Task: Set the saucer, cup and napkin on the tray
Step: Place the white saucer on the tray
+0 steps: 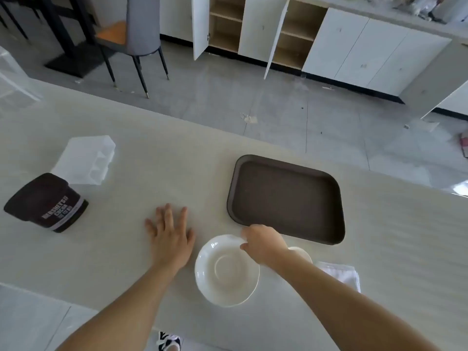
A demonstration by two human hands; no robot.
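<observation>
The saucer step looks to be in hand: nothing sits on the brown tray (286, 198) yet, which lies toward the far edge of the bench (157, 163), right of its middle. The white saucer (226, 271) rests on the bench near the person's edge, just short of the tray's near-left corner. The right hand (263, 243) is curled over the saucer's far-right rim, fingers bent down and pinching it; whether the rim is already raised off the bench cannot be told. The left hand (171, 233) lies flat and spread on the bench just left of the saucer, holding nothing. Behind the right forearm, a sliver of white that is probably the cup (302, 253) shows, with the folded napkin (342, 274) just right of it. The next move would call for lifting the saucer clear of the tray's raised lip and setting it down level inside, leaving room for the napkin.
</observation>
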